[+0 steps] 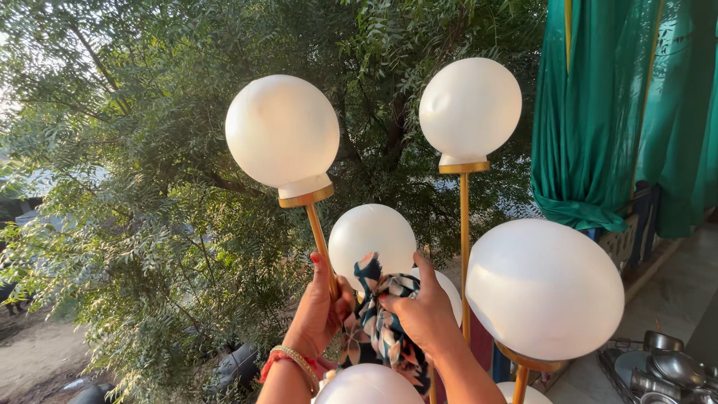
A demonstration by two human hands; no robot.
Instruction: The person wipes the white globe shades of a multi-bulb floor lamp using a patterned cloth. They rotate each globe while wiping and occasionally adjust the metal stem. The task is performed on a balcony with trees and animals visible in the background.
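Observation:
A lamp with several white globe shades on thin gold stems rises in front of me. My left hand [320, 310] grips the tilted gold stem [321, 243] under the upper left globe [282, 131]. My right hand [423, 307] holds a patterned dark blue and white cloth [379, 320], pressed near the base of the middle globe [372, 241]. The upper right globe [470, 107] stands upright on its stem. A large globe [544, 288] sits at right and another globe [368, 385] shows at the bottom edge. Bangles circle my left wrist.
A leafy tree [149, 187] fills the background. Green curtains [621, 112] hang at the upper right. A wire basket of steel utensils [662, 366] sits on the floor at the lower right. Bare ground lies far below at the lower left.

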